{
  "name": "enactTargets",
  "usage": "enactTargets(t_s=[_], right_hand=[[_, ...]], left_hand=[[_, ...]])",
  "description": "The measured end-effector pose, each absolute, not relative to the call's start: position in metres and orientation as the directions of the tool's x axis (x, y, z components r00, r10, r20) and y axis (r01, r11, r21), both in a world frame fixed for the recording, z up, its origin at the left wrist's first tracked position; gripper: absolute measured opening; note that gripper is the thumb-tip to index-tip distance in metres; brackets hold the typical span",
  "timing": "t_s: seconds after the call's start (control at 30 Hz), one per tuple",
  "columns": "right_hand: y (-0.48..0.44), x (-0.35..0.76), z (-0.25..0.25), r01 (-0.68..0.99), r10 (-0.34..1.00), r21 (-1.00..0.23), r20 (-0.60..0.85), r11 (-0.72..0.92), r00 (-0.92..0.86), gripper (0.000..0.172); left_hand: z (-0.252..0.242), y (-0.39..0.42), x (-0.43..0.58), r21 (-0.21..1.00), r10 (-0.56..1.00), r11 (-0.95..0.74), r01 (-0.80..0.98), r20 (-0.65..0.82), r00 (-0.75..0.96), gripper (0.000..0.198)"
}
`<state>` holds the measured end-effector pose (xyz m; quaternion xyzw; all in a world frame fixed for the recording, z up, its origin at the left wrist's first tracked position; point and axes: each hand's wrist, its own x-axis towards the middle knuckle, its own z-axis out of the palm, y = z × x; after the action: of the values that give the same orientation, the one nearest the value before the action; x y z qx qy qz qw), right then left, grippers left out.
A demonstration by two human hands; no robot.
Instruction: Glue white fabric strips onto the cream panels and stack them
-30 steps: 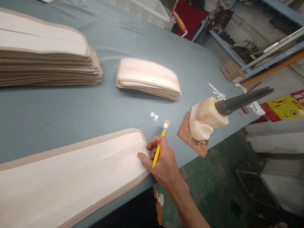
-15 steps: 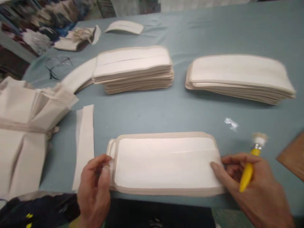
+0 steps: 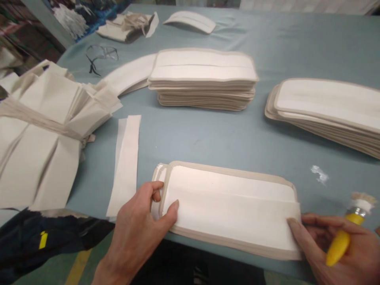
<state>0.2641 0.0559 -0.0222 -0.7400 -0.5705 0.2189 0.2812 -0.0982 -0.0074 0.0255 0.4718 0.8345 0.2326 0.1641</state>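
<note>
A long cream fabric panel (image 3: 231, 204) with a beige bound edge lies along the near edge of the grey-blue table (image 3: 208, 134). My left hand (image 3: 139, 229) pinches the panel's left end, thumb on top and fingers curled under the edge. My right hand (image 3: 335, 247) holds the panel's right end with thumb and fingers, and a yellow-handled brush (image 3: 344, 233) is tucked in the same hand, bristles pointing away from me.
Two stacks of similar panels sit behind: one stack (image 3: 204, 77) at centre, another (image 3: 326, 111) at right. Bundled cream cloth (image 3: 44, 130) lies at left, a loose strip (image 3: 126, 158) beside it. Eyeglasses (image 3: 99, 53) and more pieces lie farther back. A white glue smear (image 3: 319, 174) marks the table.
The view swung left from the table's right end, where a glue block stood. My left hand came into view at the panel's left end and has closed its grip on it; the right hand still holds panel and brush.
</note>
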Motion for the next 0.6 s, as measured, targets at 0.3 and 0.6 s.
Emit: enactTargets(t_s=[0.3,0.6], right_hand=[[0.059,0.237,0.001,0.748,0.936,-0.581,-0.075,-0.321,0.344,0.045],[0.054,0.238,0.0,0.78,0.943,-0.551,-0.033,-0.295,0.332,0.046]], left_hand=[[0.016,-0.011,-0.108,0.623,0.903,0.32,0.714,0.026,-0.428,0.021],[0.019,-0.016,-0.115,0.673,0.937,0.282,0.683,-0.043,-0.345,0.028]])
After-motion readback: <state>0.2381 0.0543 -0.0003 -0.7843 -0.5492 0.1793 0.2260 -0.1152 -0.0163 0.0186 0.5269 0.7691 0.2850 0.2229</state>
